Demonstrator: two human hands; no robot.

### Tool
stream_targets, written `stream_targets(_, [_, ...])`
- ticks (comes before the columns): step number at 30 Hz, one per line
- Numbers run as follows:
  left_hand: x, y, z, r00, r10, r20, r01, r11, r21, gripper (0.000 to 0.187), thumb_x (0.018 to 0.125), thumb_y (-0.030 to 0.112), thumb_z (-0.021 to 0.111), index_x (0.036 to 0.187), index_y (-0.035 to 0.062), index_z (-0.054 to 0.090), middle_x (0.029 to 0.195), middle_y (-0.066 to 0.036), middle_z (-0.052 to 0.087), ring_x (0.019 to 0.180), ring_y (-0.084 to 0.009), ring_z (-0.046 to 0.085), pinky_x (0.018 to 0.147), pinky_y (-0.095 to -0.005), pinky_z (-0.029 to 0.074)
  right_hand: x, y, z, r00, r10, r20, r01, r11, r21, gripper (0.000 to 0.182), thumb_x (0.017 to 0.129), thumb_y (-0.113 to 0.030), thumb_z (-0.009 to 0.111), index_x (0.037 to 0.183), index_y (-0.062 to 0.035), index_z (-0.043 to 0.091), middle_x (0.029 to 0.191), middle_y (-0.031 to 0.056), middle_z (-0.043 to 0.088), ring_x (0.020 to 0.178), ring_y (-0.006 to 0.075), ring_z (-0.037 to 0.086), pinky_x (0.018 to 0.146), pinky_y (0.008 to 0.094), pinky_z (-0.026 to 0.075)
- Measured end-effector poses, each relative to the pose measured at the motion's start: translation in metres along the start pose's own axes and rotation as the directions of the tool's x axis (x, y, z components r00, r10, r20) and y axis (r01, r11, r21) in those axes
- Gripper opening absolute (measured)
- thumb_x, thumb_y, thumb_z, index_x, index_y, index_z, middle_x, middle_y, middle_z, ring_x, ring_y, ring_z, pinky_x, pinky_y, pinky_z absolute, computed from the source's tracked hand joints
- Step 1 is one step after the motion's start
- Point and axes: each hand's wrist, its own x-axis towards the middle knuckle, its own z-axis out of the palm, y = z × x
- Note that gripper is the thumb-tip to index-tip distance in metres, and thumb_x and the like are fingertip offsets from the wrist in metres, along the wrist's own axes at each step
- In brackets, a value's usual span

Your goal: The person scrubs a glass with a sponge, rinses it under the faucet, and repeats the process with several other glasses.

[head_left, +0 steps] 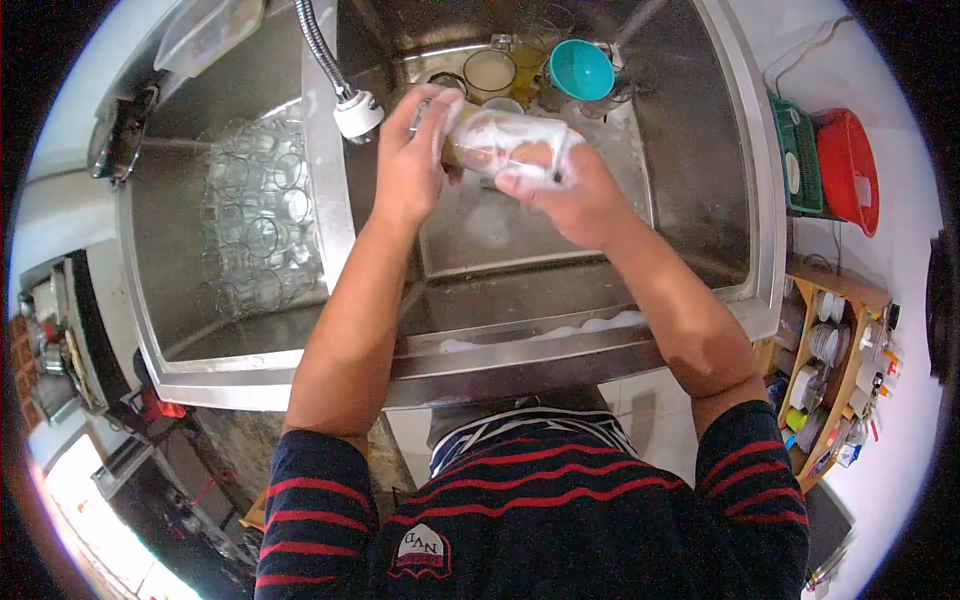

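Nearest is the person's dark top with thin red stripes and a small white badge at the chest; both sleeves end above the elbow, leaving the forearms bare. The arms reach forward over the sink's (700,300) front rim, a flat band of dull steel with a streak of white foam lying along it.

Over the right basin the two hands meet around a glass (505,145). It is a clear tumbler held on its side, coated in white suds, with an amber tint showing through; the foam hides its rim and base, so its exact shape is hard to read. The left hand (412,165) is wrapped around one end, fingers curled over the top, wrist bent slightly down. The right hand (575,195) closes on the other end, its fingertips lathered and pressed on the soapy wall; whether it also holds a sponge cannot be told.

Just left of the hands hangs the tap (355,112), a ribbed metal hose ending in a white plastic head. In the left basin sits a pile of clear glasses (262,225), upturned and packed close, their round rims overlapping so they cannot be counted.

Beyond the hands, at the back of the right basin, stand more glasses (490,70) and a teal cup (582,70) tipped toward the viewer. Off to the right, a green crate (800,155) and a red basket (848,170) lie on the white counter, both cut by the lens edge.
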Motion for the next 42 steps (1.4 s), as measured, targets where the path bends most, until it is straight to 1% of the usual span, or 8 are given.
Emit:
stream_targets(3, [0.004,0.014,-0.007,0.723,-0.664,0.191,0.688,0.718,-0.106,0.025,0.091,0.024,0.054,0.101,0.0032,0.062,0.075,-0.002,0.056,0.056,-0.0106,0.053,0.036,-0.0229,0.035,-0.002,0.006,0.002,0.966,-0.219,0.136,0.258,0.812,-0.523,0.032,0.084,-0.011,0.061,0.114,0.0008,0.059,0.104,0.0099,0.065,0.099,0.0173,0.057,0.086,0.0312,0.044])
stream_targets(11, [-0.002,0.016,0.007,0.962,-0.270,-0.032,0.263,0.955,-0.135,0.020,0.087,0.025,0.061,0.086,0.0051,0.060,0.067,-0.003,0.056,0.047,-0.0099,0.049,0.036,-0.0222,0.038,-0.001,0.006,0.001,0.984,0.155,-0.088,-0.141,0.980,0.141,0.032,0.080,-0.012,0.063,0.111,-0.0030,0.062,0.109,0.0162,0.063,0.099,0.0294,0.061,0.088,0.0368,0.046])
stream_targets(15, [-0.001,0.018,0.000,0.796,-0.596,0.106,0.603,0.765,-0.228,0.022,0.086,0.027,0.063,0.083,0.0056,0.061,0.069,-0.003,0.057,0.047,-0.0095,0.048,0.035,-0.0231,0.038,-0.003,0.005,0.003,0.930,-0.288,0.228,0.359,0.584,-0.728,0.030,0.086,-0.019,0.064,0.110,-0.0020,0.063,0.104,0.0066,0.066,0.098,0.0149,0.060,0.087,0.0317,0.046])
stream_targets(21, [0.008,-0.018,-0.001,0.987,0.159,0.018,-0.159,0.986,0.052,0.023,0.086,0.029,0.064,0.088,0.0056,0.062,0.072,-0.003,0.058,0.049,-0.0086,0.049,0.034,-0.0215,0.033,-0.003,0.011,0.011,0.951,0.296,-0.088,-0.181,0.764,0.619,0.035,0.080,-0.015,0.067,0.112,-0.0021,0.062,0.104,0.0113,0.067,0.096,0.0212,0.063,0.085,0.0322,0.047])
stream_targets(27, [0.000,0.010,-0.002,0.834,-0.547,0.068,0.546,0.804,-0.236,0.022,0.088,0.027,0.060,0.095,0.0066,0.061,0.072,-0.002,0.056,0.050,-0.0077,0.048,0.036,-0.0228,0.032,-0.004,0.021,0.002,0.961,-0.254,0.113,0.266,0.723,-0.637,0.034,0.082,-0.014,0.067,0.110,0.0030,0.061,0.104,0.0097,0.066,0.095,0.0167,0.062,0.084,0.0297,0.047])
stream_targets(30, [0.003,-0.005,-0.003,0.984,-0.174,-0.031,0.172,0.983,-0.061,0.022,0.088,0.029,0.058,0.095,0.0079,0.060,0.072,-0.002,0.056,0.050,-0.0090,0.049,0.036,-0.0231,0.034,-0.004,-0.005,0.014,0.957,0.248,-0.153,-0.134,0.842,0.522,0.031,0.083,-0.008,0.063,0.112,0.0016,0.059,0.105,0.0097,0.065,0.100,0.0156,0.060,0.088,0.0277,0.045])
stream_targets(37, [0.004,0.000,-0.006,0.968,-0.236,0.081,0.244,0.964,-0.108,0.026,0.088,0.032,0.058,0.097,0.0079,0.059,0.074,-0.003,0.058,0.052,-0.0108,0.053,0.034,-0.0233,0.035,-0.010,-0.001,-0.006,0.954,0.290,0.079,-0.233,0.550,0.802,0.032,0.084,-0.008,0.061,0.115,-0.0004,0.057,0.110,0.0092,0.063,0.101,0.0152,0.059,0.088,0.0289,0.045])
stream_targets(42, [0.004,0.014,-0.009,0.797,-0.589,0.135,0.603,0.791,-0.105,0.034,0.088,0.038,0.058,0.098,0.0057,0.059,0.066,-0.003,0.055,0.045,-0.0113,0.049,0.033,-0.0228,0.033,0.000,0.008,0.009,0.953,-0.275,0.127,0.302,0.829,-0.470,0.034,0.087,-0.012,0.062,0.119,-0.0027,0.056,0.107,0.0073,0.064,0.091,0.0142,0.061,0.082,0.0279,0.046])
